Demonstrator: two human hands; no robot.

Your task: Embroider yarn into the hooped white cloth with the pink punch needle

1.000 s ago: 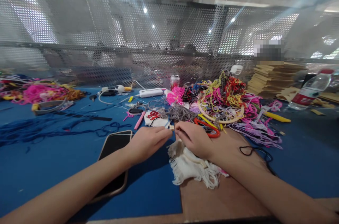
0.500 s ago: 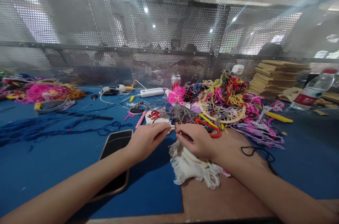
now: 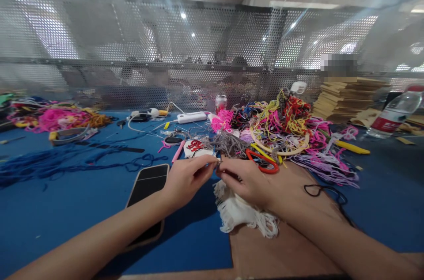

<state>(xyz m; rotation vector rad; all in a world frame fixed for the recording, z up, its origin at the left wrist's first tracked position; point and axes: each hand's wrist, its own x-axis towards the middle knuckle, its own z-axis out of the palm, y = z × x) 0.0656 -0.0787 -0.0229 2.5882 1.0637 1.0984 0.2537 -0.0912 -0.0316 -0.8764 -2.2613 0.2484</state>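
Observation:
My left hand (image 3: 187, 178) and my right hand (image 3: 247, 179) meet fingertip to fingertip over the blue table, both pinched shut on a small pale piece I cannot make out. Under my right hand lies a white frayed cloth (image 3: 243, 213), partly on a brown board (image 3: 281, 244). A black phone (image 3: 147, 196) lies face up under my left forearm. Red-handled scissors (image 3: 263, 161) rest just beyond my right hand, beside a wooden hoop (image 3: 281, 147) buried in a heap of coloured yarn (image 3: 285, 125).
Blue yarn strands (image 3: 66, 163) trail across the left of the table, with a pink and yellow yarn pile (image 3: 56, 119) behind. A white power strip (image 3: 191, 116), a can (image 3: 220, 102), stacked cardboard (image 3: 344, 94) and a water bottle (image 3: 394, 114) stand along the perforated metal screen (image 3: 165, 50).
Both hands have lifted slightly and drawn closer, fingertips now touching over the small piece. The view has shifted a little; the cloth stays under my right hand.

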